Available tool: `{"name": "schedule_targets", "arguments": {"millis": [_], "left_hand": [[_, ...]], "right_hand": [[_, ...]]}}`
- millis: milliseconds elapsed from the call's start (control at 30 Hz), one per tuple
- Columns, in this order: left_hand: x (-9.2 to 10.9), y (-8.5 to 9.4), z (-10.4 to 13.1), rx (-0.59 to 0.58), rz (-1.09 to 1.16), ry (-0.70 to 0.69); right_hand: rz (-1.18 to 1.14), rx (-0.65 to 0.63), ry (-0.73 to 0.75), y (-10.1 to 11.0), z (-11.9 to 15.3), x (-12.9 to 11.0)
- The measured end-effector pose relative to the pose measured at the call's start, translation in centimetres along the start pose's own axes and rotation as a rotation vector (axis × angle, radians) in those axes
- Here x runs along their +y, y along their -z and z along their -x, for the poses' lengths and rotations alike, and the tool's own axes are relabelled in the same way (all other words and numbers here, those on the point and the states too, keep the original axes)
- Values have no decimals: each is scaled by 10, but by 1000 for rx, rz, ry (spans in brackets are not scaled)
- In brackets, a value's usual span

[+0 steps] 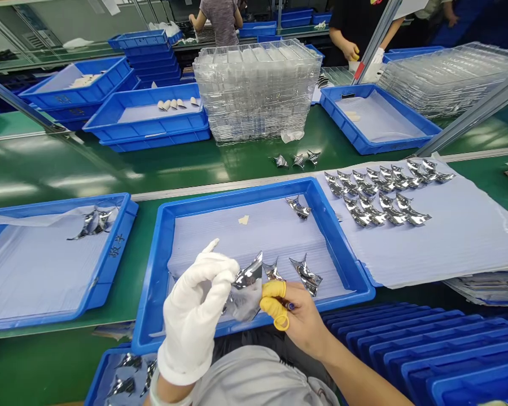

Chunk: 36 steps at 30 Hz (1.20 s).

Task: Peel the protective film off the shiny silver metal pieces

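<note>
My left hand (198,310), in a white glove, pinches a shiny chrome part (249,274) with curved, pointed edges. Below that part hangs a cloudy, see-through sheet (246,303); whether it is joined to the part, I cannot tell. My right hand (290,310) wears yellow finger covers and is closed close to the sheet's right edge. A small thing with a dark blue end (290,306) pokes out between its fingers; the rest of it is hidden. Under both hands, a blue tray (237,194) lined with white sheet holds further chrome parts (307,275).
On a white sheet (457,237) at right lie rows of chrome parts (370,211). Another blue tray (133,211) stands at left. Clear plastic trays (258,93) are stacked behind. Blue trays (427,344) fill the lower right. Two co-workers (222,22) are across the bench.
</note>
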<state>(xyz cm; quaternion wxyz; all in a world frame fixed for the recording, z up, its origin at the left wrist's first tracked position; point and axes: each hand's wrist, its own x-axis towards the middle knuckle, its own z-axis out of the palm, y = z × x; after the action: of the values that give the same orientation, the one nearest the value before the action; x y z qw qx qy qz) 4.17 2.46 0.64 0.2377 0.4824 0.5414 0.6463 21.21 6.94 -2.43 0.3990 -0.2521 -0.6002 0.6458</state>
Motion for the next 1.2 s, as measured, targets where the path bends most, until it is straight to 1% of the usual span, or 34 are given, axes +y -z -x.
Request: {"name": "schedule_targets", "arguments": {"millis": [100,167,200,267,367,500,567,600,633,700,767,900,967,1067,1133,1200], "left_hand": [[-5,-2,-1,101,-43,227],[-7,-4,-1,141,-76,369],[-8,-5,-2,150,-86,418],[-9,-7,-2,162,-89,473],[-10,-8,-3,173,-104,510],[-9,-10,-6,166,-201,548],[-9,-10,-9,148,-277,582],[-11,-10,-10,133,-312,594],[-13,-9,-11,115,-337,599],[-18,-5,-12,77,-348,592],[-23,1,-12,46,-320,583],[-28,10,-12,17,-289,604],[-28,10,-14,5,-281,617],[-26,6,-17,-10,-259,636],[-25,4,-18,-25,-251,645],[-25,4,-19,-35,-246,655]], "right_hand": [[-45,5,-63,-2,2,-7],[-124,1,-137,-4,3,-10],[-176,5,-178,-4,3,-11],[-290,17,-255,-5,2,-10],[-397,34,-323,-4,2,-6],[-418,54,-360,-5,3,2],[-366,72,-370,-3,2,6],[-304,78,-369,-1,1,9],[-186,77,-367,4,0,12],[152,67,-378,18,-3,17],[483,74,-411,39,-4,21],[907,176,-546,87,-6,26],[1129,223,-638,104,-5,30],[1373,216,-748,114,-5,38],[1469,182,-775,116,-9,42],[1530,154,-770,116,-21,45]]}}
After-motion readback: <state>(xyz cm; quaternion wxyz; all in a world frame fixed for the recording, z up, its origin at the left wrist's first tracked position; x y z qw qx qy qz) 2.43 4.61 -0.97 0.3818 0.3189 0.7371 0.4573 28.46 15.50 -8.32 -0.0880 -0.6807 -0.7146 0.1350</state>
